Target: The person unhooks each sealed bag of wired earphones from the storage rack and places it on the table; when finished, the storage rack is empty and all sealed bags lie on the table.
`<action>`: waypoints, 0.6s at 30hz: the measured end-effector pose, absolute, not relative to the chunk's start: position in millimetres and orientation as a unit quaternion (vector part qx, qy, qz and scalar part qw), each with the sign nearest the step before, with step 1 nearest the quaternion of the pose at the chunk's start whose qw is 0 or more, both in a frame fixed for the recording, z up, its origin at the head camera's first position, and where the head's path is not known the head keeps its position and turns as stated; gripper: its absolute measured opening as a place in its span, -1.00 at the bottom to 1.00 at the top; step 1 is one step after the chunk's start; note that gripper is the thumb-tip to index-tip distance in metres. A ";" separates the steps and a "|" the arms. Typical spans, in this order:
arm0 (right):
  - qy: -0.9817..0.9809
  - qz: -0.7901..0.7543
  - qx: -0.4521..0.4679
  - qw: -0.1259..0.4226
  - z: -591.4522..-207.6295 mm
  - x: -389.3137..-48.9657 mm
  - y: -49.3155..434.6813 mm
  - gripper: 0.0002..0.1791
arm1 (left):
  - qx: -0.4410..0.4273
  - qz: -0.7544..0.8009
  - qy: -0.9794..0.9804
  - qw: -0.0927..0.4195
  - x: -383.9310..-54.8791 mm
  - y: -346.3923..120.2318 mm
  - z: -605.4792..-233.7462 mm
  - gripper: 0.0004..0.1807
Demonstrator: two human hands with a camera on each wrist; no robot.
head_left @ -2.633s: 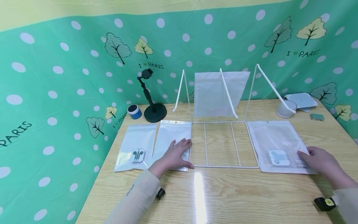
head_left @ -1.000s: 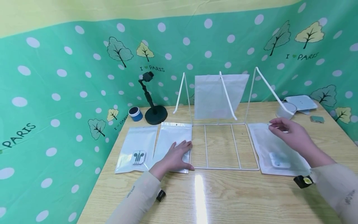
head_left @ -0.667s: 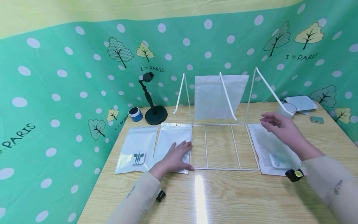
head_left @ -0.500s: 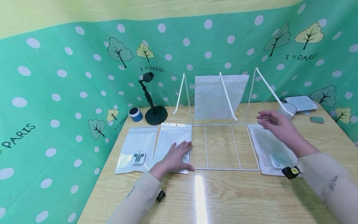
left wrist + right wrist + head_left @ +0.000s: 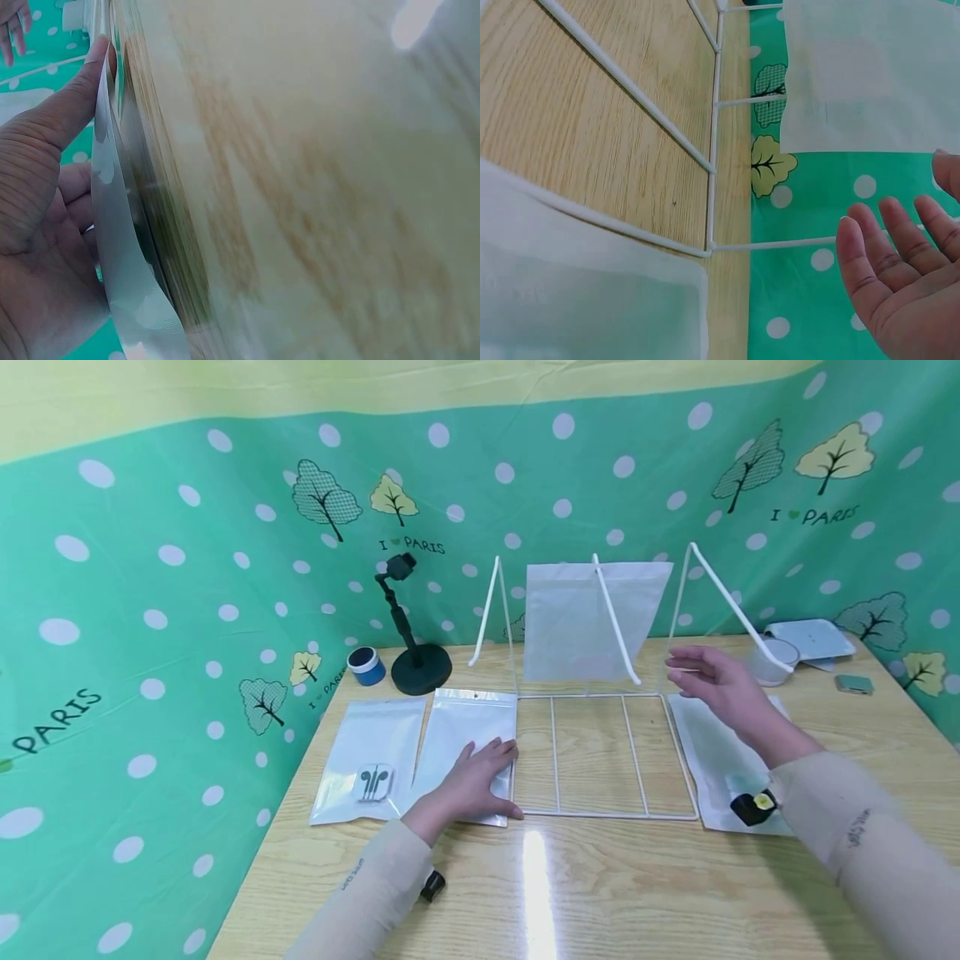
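L hand (image 5: 471,783) over silver bag (image 5: 467,720); long axis fore-aft; holed end (image 5: 476,697) far.

green polka-dot backdrop (image 5: 468,468), tree prints (image 5: 326,497), pale yellow band (image 5: 420,389) above, wood-grain table (image 5: 637,885), bright glare streak (image 5: 537,893) on it

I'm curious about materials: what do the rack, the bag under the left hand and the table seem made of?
Rack: probably white-coated metal wire; it is thin, smooth and even. Bag: glossy film, likely plastic, perhaps metallised; it looks silvery with bright highlights. Table: wood or wood-look laminate, I can't tell which; grain shows, and a bright reflection suggests a shiny finish.
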State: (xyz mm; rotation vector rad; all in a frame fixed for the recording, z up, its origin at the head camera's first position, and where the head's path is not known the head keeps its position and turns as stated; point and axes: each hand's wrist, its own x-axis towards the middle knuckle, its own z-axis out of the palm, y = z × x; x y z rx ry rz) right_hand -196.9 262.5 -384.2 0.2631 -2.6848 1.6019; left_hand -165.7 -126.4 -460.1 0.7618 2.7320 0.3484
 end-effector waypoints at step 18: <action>-0.833 0.542 0.111 -0.022 -388.6 -212.3 238.1 -0.31 | 0.265 0.123 0.946 0.142 -165.3 -127.5 -459.7 0.15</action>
